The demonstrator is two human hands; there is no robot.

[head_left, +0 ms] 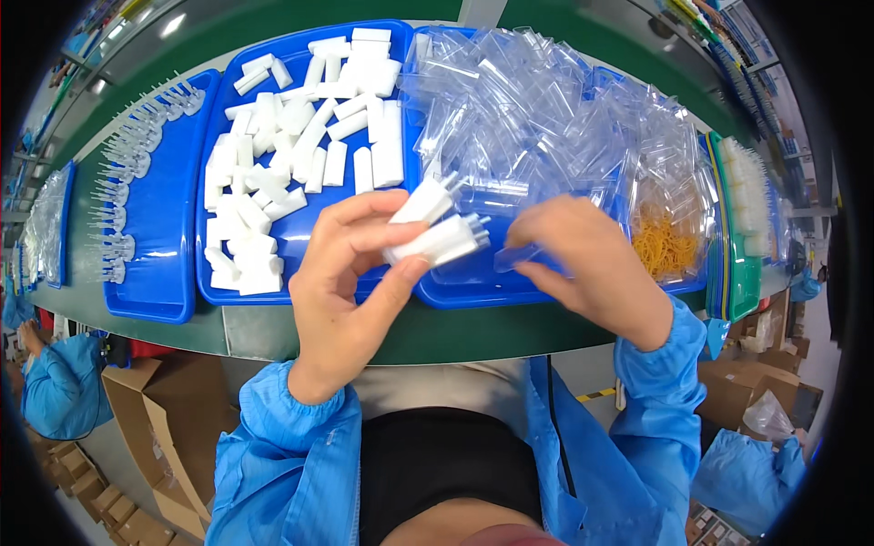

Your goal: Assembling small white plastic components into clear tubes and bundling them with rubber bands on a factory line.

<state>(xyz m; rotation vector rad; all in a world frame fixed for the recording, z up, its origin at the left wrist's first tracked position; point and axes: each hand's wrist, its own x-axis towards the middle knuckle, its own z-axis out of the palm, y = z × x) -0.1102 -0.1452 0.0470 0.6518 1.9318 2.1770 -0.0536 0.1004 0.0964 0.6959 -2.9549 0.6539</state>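
My left hand is closed around two or so white blocks with small clear prongs standing out of their right ends. Opposite it, my right hand is blurred by motion. A small clear plastic piece shows between its thumb and fingers, apart from the white blocks. Behind my left hand is a blue tray of loose white blocks. A second blue tray, behind my right hand, bears a heap of clear plastic sleeves.
At the left, another blue tray holds rows of clear pronged parts. Yellow rubber bands lie in a clear bag on the right. Beyond them stands a green tray. Cardboard boxes and co-workers' blue sleeves flank the bench.
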